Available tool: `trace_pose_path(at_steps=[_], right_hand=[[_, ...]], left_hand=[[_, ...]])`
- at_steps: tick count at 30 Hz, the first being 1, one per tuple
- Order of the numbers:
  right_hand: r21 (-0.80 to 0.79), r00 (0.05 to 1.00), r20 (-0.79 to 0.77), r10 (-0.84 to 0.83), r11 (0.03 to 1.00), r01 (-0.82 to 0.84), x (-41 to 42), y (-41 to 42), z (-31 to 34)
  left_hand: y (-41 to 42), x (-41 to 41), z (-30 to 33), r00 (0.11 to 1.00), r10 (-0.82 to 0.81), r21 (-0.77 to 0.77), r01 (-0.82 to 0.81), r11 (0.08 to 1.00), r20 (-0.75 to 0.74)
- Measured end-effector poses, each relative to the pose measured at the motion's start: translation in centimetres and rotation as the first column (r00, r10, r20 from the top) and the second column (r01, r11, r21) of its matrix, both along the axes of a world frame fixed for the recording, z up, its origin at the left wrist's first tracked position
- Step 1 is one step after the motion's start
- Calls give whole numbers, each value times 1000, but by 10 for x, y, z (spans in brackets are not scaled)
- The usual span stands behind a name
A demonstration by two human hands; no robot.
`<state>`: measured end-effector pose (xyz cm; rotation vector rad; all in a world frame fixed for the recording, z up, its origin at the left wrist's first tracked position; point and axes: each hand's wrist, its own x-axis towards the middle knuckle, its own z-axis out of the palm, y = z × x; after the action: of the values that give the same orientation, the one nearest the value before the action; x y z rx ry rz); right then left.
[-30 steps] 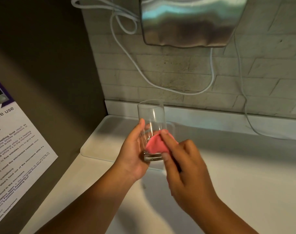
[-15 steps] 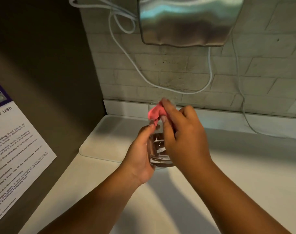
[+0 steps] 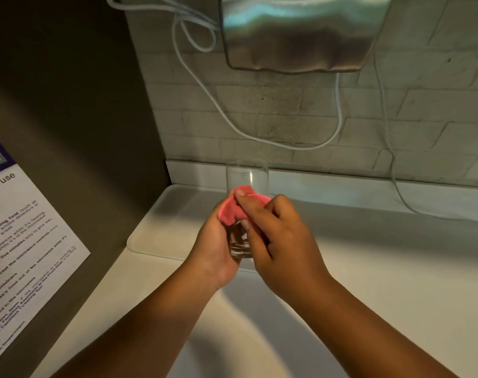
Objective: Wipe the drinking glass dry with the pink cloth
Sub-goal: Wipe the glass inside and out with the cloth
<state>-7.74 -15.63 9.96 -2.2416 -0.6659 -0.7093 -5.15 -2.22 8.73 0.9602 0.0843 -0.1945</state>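
Observation:
A clear drinking glass [image 3: 247, 177] stands upright above the white counter, held around its lower half by my left hand [image 3: 214, 249]. My right hand [image 3: 281, 241] presses a small pink cloth [image 3: 232, 211] against the near side of the glass at mid-height. The cloth drapes over my left fingers. The rim and upper wall of the glass show above both hands; its thick base peeks out between them.
A white tray [image 3: 164, 227] lies on the white counter [image 3: 396, 282] behind the hands. A steel wall unit [image 3: 300, 31] hangs above, with white cables [image 3: 259, 137] looping down the brick wall. A dark side panel carries a printed notice [image 3: 22, 241] at left.
The pink cloth went from the lower side of the glass up to its rim, then came down to mid-height. The glass stayed in my left hand.

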Motion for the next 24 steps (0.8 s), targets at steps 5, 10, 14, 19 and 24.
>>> trace_pose_path(at_steps=[5,10,14,19,24], right_hand=[[83,987,109,-114,991,106,26,-4,22],[386,988,-78,-131,910,151,45,-14,25],[423,979,-185,-81,893,154,31,-10,2],[278,997,-77,-11,960,32,-4,-1,-15],[-25,998,59,-33,999,34,-9,5,5]], left_hand=[[-14,-15,-4,999,12,22,-11,1000,-29],[-12,-14,-1,998,61,-1,-61,998,-17],[-2,-4,7,999,41,-48,-41,998,4],[4,3,11,998,50,-6,-51,999,-33],[-1,-4,3,1000,16,26,-15,1000,-14]])
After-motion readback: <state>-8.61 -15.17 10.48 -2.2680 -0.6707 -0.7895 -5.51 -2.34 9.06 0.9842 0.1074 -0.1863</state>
